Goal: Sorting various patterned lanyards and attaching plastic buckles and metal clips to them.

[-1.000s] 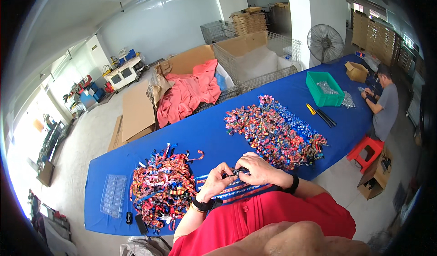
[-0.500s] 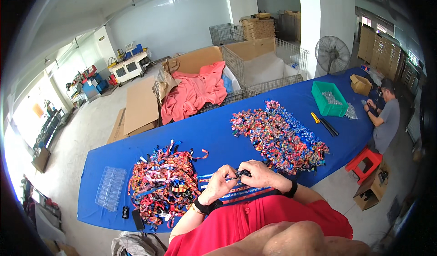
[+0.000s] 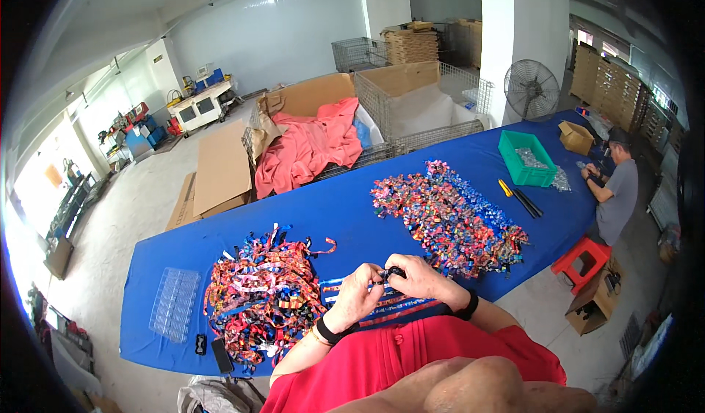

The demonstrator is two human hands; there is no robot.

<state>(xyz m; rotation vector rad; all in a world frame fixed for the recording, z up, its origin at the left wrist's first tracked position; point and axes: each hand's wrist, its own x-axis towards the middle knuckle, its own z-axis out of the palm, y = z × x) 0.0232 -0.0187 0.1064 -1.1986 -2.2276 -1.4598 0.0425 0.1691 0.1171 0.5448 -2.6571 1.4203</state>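
Note:
My left hand and my right hand meet close together above the near edge of the table, fingers closed. Between their fingertips is a small black piece, mostly covered; its kind cannot be made out. Both hands pinch it. Beneath them, several printed fabric straps in blue, white and red lie side by side. Left of my hands is a tangled heap of long colourful straps. Beyond my right hand spreads a heap of short looped straps, multicoloured with blue along one side.
A clear divided plastic tray, a black phone and a small black object lie on the blue-covered table. Farther right are a green bin, dark rods and a co-worker beside a red stool.
My hands stay on the black piece, with a slight shift of the fingers. The whole view has moved a little; the heaps look unchanged.

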